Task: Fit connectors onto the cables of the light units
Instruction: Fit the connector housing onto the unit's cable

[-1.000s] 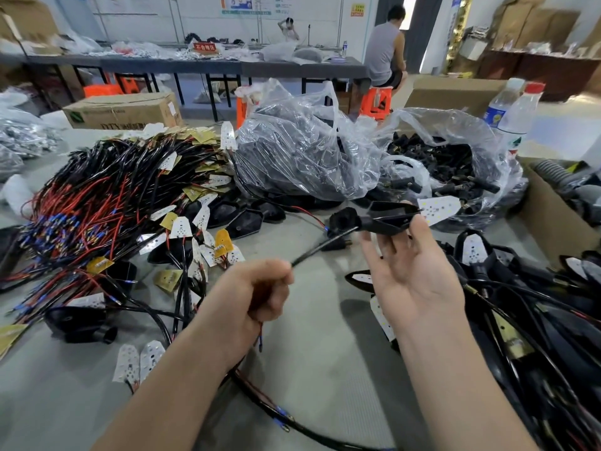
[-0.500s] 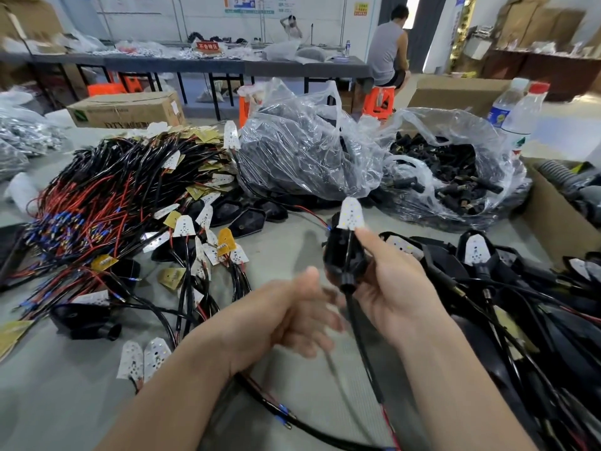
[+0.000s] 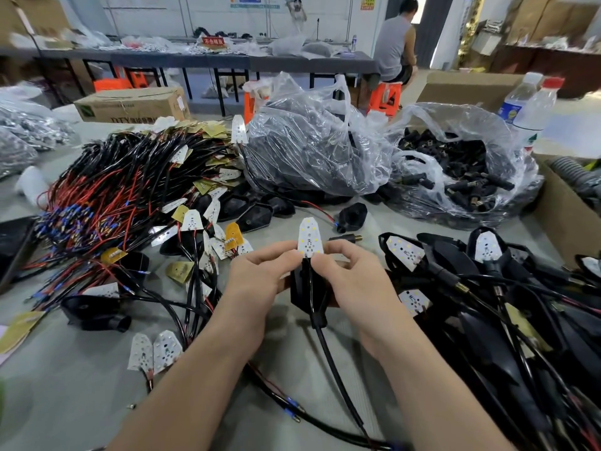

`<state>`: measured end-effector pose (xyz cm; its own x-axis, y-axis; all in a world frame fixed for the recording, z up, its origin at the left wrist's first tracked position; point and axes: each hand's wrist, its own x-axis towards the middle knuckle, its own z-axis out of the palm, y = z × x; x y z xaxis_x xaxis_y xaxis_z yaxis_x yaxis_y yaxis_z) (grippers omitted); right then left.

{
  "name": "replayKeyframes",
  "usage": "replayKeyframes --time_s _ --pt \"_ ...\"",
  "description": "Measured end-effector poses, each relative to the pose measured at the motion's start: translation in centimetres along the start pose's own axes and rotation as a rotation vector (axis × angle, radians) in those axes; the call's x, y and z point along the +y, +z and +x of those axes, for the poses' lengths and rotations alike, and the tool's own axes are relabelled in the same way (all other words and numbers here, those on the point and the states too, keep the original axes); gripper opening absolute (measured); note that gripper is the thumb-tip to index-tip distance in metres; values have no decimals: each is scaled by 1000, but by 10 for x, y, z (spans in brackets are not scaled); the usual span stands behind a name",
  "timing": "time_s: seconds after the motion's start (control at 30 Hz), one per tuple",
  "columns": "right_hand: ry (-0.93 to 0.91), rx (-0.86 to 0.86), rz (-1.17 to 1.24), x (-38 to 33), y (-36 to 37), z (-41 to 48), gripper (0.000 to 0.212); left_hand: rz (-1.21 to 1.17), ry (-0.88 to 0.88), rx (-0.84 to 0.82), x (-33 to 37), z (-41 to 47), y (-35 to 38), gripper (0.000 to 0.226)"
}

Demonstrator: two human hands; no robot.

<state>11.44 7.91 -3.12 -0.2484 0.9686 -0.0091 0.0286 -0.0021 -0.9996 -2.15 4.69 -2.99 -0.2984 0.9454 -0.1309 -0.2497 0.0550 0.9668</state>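
**Holding a light unit at the bench's centre**

We pinch one light unit (image 3: 305, 288) between both hands. The left hand (image 3: 260, 275) and right hand (image 3: 351, 275) curl their fingertips on either side of its white LED board (image 3: 310, 242), which stands upright above the black housing. Its cable (image 3: 335, 369) trails toward six o'clock across the grey table (image 3: 65, 402). A loose connector (image 3: 346, 238) with a brass tip lies just beyond our fingers at one o'clock. A clear bag of connectors (image 3: 455, 170) sits open at two o'clock. Red-and-black wired boards (image 3: 113, 196) are heaped at ten o'clock, and black housed units (image 3: 487, 304) are piled at three o'clock.
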Motion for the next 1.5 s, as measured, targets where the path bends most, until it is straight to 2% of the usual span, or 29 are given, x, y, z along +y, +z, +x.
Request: replayKeyframes --time_s 0.23,0.3,0.37,0.5,0.6,0.67,0.73,0.83,0.97,1.03,1.13,1.3,1.4,1.5 --pt "-22 -24 30 4 0 1 7 -166 75 88 1 0 0 15" --pt "-6 -3 87 5 1 1 8 -171 85 132 0 3 -3 6" --pt "5 37 200 4 2 2 8 -159 76 131 -1 7 -8 6" --pt "-15 78 251 3 2 4 8 24 73 65 -3 4 -6 10" --pt "0 42 260 0 3 2 9 176 210 187 -5 2 -5 15" --pt "7 10 331 -2 3 0 11 250 298 245 -5 2 -7 36" --pt "-3 -18 393 -4 3 0 14 173 241 123 -4 4 -9 46" --pt "-30 -8 408 -3 5 0 15 15 87 -103 -2 0 -4 39" --pt "-65 59 330 0 7 0 17 107 0 -99 -2 -5 2 20" --pt "-34 58 353 -1 8 0 16 104 -33 -74 -3 -7 5 17" --pt "-9 55 353 -2 5 1 14 140 -12 -86 -4 -7 5 13" --pt "-73 65 271 -5 0 -1 21 179 25 -180 -5 -6 0 11" --pt "-84 176 325 -8 -4 1 21 130 -60 -311 -6 -6 -2 24" --pt "-85 355 499 -11 -11 7 21 89 -197 -474 -4 -6 -7 36"
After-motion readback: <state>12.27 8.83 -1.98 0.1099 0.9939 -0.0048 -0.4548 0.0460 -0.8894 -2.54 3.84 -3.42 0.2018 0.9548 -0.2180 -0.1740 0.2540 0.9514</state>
